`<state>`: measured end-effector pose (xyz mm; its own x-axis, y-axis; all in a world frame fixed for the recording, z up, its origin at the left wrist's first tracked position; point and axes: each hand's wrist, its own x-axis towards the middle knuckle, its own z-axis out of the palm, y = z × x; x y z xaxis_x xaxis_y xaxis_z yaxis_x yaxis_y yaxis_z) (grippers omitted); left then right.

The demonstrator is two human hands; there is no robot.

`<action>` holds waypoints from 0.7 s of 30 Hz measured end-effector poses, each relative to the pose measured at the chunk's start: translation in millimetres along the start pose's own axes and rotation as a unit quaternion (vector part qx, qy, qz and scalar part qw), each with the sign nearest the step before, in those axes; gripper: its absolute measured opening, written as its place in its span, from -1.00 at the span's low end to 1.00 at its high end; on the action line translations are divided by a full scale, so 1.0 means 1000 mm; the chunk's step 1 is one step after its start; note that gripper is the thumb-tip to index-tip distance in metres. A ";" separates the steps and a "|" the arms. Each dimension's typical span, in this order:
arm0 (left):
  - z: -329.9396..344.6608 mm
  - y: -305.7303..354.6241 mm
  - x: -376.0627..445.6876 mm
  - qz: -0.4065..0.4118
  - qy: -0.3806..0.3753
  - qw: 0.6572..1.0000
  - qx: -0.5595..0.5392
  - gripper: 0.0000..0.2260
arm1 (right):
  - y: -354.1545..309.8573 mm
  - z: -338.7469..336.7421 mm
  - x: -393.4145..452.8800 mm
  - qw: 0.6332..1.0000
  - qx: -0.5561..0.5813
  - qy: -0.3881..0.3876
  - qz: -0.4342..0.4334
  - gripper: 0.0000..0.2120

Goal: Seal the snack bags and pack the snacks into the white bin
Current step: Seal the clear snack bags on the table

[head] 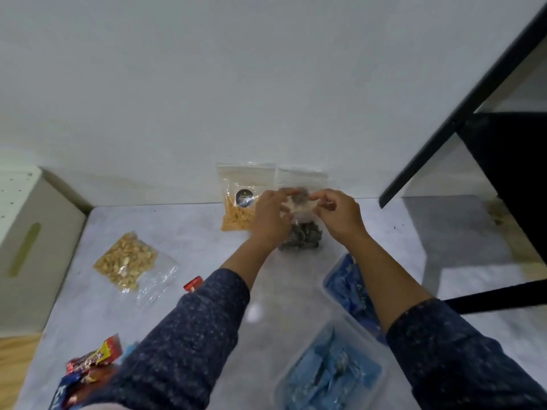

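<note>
A clear bag of dark striped seeds (302, 238) stands against the wall at the back of the table. My left hand (270, 216) and my right hand (337, 214) both pinch its upper part, fingertips close together. To its left, a clear bag of orange snack sticks (238, 199) with a dark round label leans on the wall. A clear bag of peanuts (127, 260) lies flat at the left, its top part empty. The white bin (32, 232) with a slot handle stands at the far left.
Two clear tubs of blue wrapped snacks (328, 371) (352, 288) sit at the near right. Colourful candy wrappers (91, 362) lie at the near left, a small red packet (193, 284) by my left sleeve. A black table frame (479, 93) stands at the right.
</note>
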<state>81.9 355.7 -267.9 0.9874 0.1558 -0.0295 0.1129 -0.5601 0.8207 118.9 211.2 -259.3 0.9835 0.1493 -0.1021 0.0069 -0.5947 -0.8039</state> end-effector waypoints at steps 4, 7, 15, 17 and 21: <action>0.003 0.000 0.011 -0.013 -0.002 1.000 0.009 -0.58 | 0.004 0.000 0.015 0.999 -0.034 -0.010 -0.001 -0.71; -0.002 0.001 0.015 -0.023 -0.017 0.999 0.017 -0.60 | 0.002 -0.002 0.016 0.999 -0.043 -0.003 -0.008 -0.67; -0.030 -0.006 -0.004 -0.007 -0.051 0.998 0.024 -0.62 | -0.012 0.001 -0.018 0.994 -0.085 0.052 0.041 -0.50; -0.042 -0.009 -0.013 -0.003 -0.059 0.998 0.030 -0.61 | -0.024 0.006 -0.031 0.992 -0.092 0.071 0.052 -0.46; -0.078 -0.022 -0.036 0.015 -0.079 0.995 0.063 -0.59 | -0.053 0.031 -0.059 0.990 -0.116 0.073 0.035 -0.51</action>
<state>35.4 426.3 -240.1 0.9946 0.0128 -0.1029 0.0855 -0.6624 0.7443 55.3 258.3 -229.1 0.9985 -0.0049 -0.0536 -0.0381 -0.7674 -0.6400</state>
